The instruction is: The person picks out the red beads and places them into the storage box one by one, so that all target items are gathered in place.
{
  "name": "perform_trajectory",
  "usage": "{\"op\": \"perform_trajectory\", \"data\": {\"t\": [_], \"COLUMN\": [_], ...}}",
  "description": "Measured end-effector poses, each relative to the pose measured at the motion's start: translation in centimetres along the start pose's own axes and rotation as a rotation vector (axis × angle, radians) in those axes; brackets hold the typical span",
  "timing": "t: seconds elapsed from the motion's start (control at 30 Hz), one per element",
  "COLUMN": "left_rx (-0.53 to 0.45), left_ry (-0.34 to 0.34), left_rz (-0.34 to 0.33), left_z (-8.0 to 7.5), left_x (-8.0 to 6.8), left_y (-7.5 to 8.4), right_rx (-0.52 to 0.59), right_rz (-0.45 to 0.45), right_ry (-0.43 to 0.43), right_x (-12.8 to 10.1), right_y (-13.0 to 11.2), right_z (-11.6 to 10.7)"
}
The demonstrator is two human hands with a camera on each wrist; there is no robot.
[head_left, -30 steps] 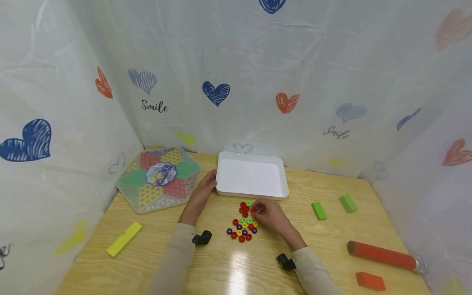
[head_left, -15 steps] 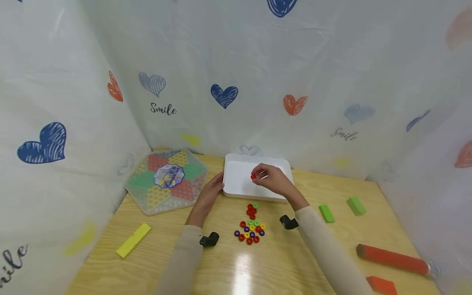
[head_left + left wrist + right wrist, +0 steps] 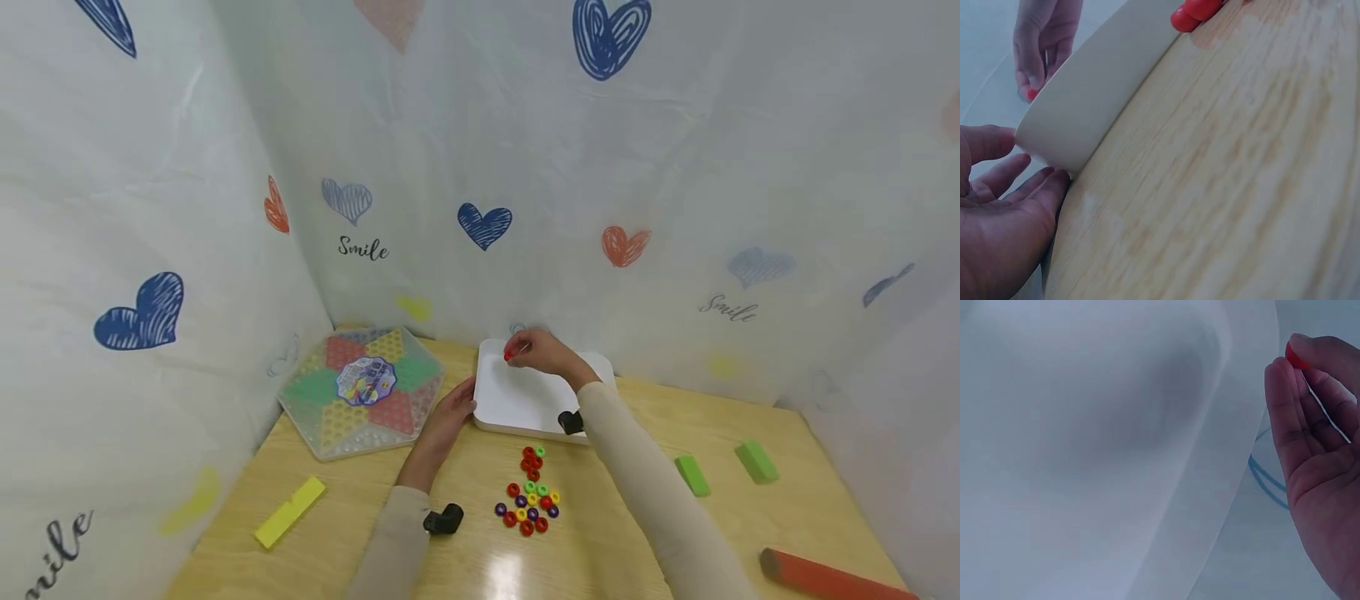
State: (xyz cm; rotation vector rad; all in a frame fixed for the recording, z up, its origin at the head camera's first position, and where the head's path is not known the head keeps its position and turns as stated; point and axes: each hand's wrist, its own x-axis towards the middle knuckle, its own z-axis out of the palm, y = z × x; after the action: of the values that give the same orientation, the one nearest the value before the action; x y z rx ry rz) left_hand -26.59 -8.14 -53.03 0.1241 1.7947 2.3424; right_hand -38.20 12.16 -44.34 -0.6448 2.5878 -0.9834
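My right hand [image 3: 546,353] pinches a small red bead [image 3: 1295,358] between thumb and fingertips. It hangs over the far left part of a white rectangular tray [image 3: 504,428]. In the left wrist view, the fingertips and thumb of my left hand [image 3: 1007,219] touch the outer wall of this tray at its corner. Seen from the head, that hand lies along the tray's left side. In front of the tray, several ring-shaped beads lie loose on the wood: red beads [image 3: 527,528], purple beads [image 3: 500,508], yellow beads [image 3: 555,497] and green beads [image 3: 542,489].
Left of the tray lies a hexagonal game board [image 3: 363,392] with coloured triangles. A yellow block [image 3: 290,512] is at the near left. Two green blocks [image 3: 692,476] and a red cylinder [image 3: 825,575] lie to the right. A sheet with printed hearts stands close behind.
My right hand has picked up the red bead from the loose group and carried it up over the tray, then farther back and left. The left hand stays at the tray's side.
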Motion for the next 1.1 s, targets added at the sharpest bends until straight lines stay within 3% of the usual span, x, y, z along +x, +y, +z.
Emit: {"op": "perform_trajectory", "data": {"t": [0.23,0.47,0.6,0.83,0.93,1.1], "left_rx": [0.013,0.003,0.004,0.015,0.010,-0.014], "left_ry": [0.004,-0.016,-0.013,-0.022,-0.013,0.019], "left_rz": [0.001,0.007,0.016,0.030,0.029,0.009], "left_z": [0.1,-0.2,-0.3,0.0,-0.2,-0.4], "left_x": [-0.3,-0.6,0.0,-0.1,0.2,0.8], "left_y": [-0.3,-0.9,-1.0,-1.8,-1.6,-0.9], "right_rx": [-0.059,-0.151,-0.207,-0.240,-0.234,-0.213], "right_rz": [-0.011,-0.127,-0.141,-0.094,-0.061,-0.083], "right_ry": [-0.044,-0.085,-0.078,-0.089,-0.077,-0.056], "right_x": [1.6,2.5,3.1,2.2,1.8,0.1], "right_y": [0.7,1.1,1.2,1.1,0.3,-1.2], "right_z": [1.4,3.1,3.2,3.6,3.0,1.4]}}
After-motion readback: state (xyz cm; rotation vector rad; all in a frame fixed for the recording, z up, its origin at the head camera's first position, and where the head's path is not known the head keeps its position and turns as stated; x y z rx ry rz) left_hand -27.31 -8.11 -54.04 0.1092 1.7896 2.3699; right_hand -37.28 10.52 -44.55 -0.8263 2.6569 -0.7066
